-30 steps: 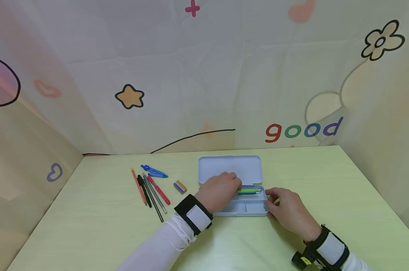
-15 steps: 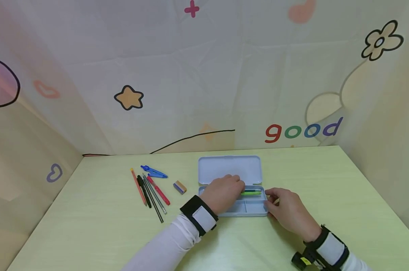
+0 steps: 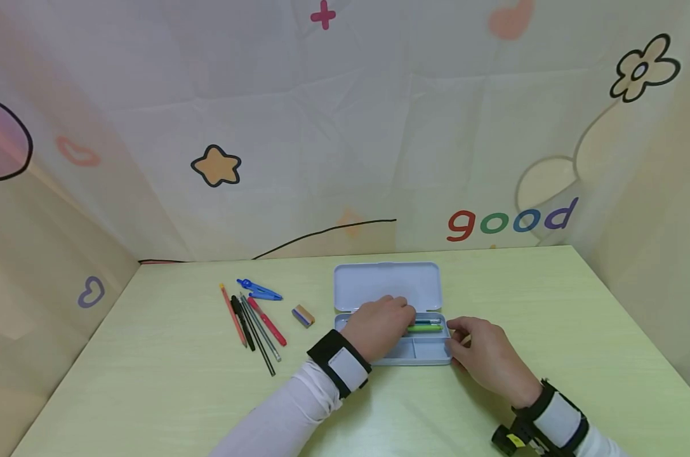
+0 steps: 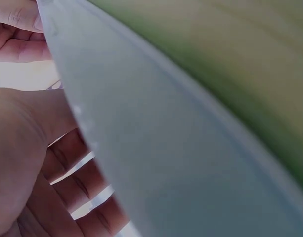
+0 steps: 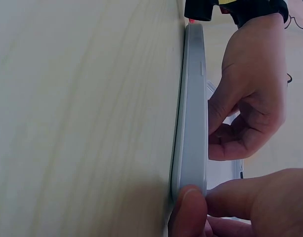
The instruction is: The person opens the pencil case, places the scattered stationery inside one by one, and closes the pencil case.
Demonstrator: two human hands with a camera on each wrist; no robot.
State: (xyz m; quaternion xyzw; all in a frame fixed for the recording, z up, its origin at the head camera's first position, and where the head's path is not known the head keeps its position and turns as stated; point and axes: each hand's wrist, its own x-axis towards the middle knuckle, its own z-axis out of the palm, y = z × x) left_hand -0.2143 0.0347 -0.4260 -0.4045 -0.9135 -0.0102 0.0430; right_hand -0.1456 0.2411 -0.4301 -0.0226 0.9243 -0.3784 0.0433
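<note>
A pale blue pencil case (image 3: 387, 285) stands open on the table, lid folded back. In its rear compartment lie a green pen (image 3: 426, 329) and a blue pencil-like stick (image 3: 427, 322). My left hand (image 3: 379, 327) reaches into that compartment, fingers curled down at the green pen's left end; its fingertips are hidden in the head view. The right wrist view shows the left hand's bent fingers going in behind the case wall (image 5: 193, 113). My right hand (image 3: 490, 352) pinches the case's right end between thumb and fingers.
Left of the case lie a sharpener-sized eraser (image 3: 303, 316), a blue compass (image 3: 260, 290), a red pen (image 3: 267, 322), an orange pencil (image 3: 233, 314), a black pen (image 3: 244, 322) and some dark pencils (image 3: 259, 336). A printed cloth (image 3: 299, 127) hangs behind the table.
My left hand has shifted slightly right inside the case. The green pen has moved a little right and toward the front, exposing the blue stick behind it. The right hand stays put.
</note>
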